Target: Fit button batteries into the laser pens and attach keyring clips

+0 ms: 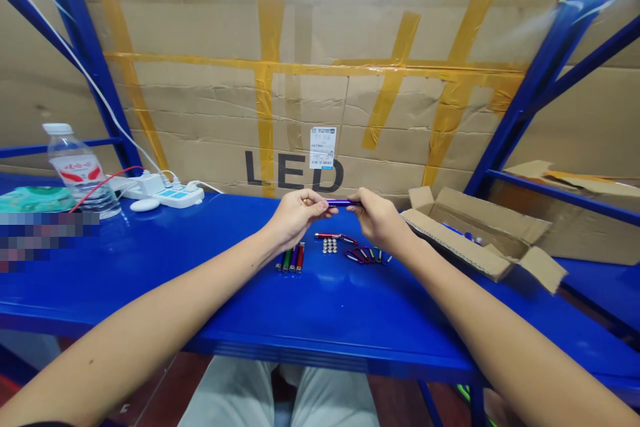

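Between my two hands a slim purple metal tube [343,203], like a small pen flashlight, is held level above the table. My left hand [303,213] pinches its left end, and my right hand [377,217] grips the right end. Below the left hand, several coloured tubes [291,260] lie side by side, green, purple and red among them. A red tube [326,236] with a carabiner clip joined to it lies just under the hands. Small silver button cells [329,246] stand in rows beneath it. Several coloured carabiner clips [367,255] lie beside my right hand.
On the blue table [320,320], an open cardboard box [455,240] with blue items inside stands at right. A water bottle [83,170], a green packet [36,199] and a white power strip [180,195] sit at left. A large cardboard sheet [210,107] closes off the back.
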Motion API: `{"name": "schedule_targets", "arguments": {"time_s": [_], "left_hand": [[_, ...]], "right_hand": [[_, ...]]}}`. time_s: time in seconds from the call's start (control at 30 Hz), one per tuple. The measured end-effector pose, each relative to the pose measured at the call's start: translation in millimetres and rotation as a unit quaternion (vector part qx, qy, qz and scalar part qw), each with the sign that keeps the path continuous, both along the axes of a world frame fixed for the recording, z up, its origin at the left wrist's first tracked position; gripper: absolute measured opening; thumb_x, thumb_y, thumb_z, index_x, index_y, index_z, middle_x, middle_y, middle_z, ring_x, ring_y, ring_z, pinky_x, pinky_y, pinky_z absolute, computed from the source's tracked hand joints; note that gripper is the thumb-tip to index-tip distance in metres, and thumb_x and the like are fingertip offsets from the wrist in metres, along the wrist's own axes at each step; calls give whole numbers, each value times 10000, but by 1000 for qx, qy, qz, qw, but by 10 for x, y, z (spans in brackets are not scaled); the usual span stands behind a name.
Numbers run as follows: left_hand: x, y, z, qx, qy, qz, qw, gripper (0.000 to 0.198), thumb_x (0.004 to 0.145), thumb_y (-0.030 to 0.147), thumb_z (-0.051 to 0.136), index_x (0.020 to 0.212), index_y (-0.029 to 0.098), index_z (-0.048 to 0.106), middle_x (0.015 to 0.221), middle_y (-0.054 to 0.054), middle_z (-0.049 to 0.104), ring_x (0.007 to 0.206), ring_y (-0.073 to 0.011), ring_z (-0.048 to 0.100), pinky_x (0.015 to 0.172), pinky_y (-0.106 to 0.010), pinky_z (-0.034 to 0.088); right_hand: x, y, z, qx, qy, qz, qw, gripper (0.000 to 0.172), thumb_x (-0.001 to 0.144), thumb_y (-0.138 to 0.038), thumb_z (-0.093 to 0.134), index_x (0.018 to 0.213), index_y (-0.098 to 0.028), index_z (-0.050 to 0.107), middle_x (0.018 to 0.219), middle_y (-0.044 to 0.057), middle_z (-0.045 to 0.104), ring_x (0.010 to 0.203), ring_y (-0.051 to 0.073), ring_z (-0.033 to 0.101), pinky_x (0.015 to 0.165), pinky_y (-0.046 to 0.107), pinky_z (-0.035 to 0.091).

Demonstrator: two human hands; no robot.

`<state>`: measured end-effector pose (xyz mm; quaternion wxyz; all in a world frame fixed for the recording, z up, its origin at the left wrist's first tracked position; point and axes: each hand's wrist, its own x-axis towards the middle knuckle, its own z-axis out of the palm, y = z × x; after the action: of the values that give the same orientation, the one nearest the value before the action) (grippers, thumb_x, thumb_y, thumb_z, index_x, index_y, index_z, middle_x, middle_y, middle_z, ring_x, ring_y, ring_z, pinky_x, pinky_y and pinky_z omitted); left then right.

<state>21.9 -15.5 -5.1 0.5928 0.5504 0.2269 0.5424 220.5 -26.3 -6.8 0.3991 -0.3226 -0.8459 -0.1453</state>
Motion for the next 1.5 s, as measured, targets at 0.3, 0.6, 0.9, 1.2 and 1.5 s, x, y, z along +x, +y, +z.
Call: {"name": "schedule_targets", "arguments": {"time_s": [0.3, 0.6, 0.9, 1.2, 1.5], "left_hand": [[-119, -10, 95, 132, 153, 52, 978, 154, 693, 206, 760, 721, 107, 645, 736, -98, 736, 747, -194, 708, 776, -349, 544], [-154, -64, 107, 269, 234, 92, 930, 68, 740, 180, 700, 798, 146, 713, 884, -83, 746, 869, -210, 690, 831, -353, 535], [-178, -60, 77, 370, 278, 110, 879, 85, 779, 133, 643, 810, 177, 709, 857, -54, 742, 825, -186, 675, 790, -318, 514], [-189, -13, 49, 425, 318, 112, 840, 155, 810, 110, 587, 881, 192, 698, 898, -44, 736, 832, -172, 671, 792, -294, 493], [-171, -24, 50, 392, 308, 105, 860, 116, 819, 156, 597, 878, 194, 689, 879, -45, 720, 831, -177, 645, 791, -299, 475]], "right_hand": [[-52, -122, 43, -58, 44, 17, 997, 93, 918, -169, 459, 863, -178, 533, 711, 32, 587, 620, 148, 521, 593, 264, 378], [-38, -69, 9, -320, 155, 107, 928, 328, 939, -447, 445, 739, -196, 511, 536, -43, 389, 470, 101, 342, 466, 240, 305], [0, -70, 66, -544, 224, 201, 783, 363, 867, -521, 562, 766, -173, 534, 519, -98, 244, 389, 50, 218, 326, 192, 253], [26, -48, 46, -638, 258, 221, 691, 271, 892, -410, 561, 794, -158, 544, 513, -107, 241, 387, 39, 169, 318, 168, 220], [20, -31, 38, -611, 247, 225, 718, 295, 871, -437, 591, 773, -167, 521, 522, -102, 259, 394, 48, 225, 330, 191, 293]]}}
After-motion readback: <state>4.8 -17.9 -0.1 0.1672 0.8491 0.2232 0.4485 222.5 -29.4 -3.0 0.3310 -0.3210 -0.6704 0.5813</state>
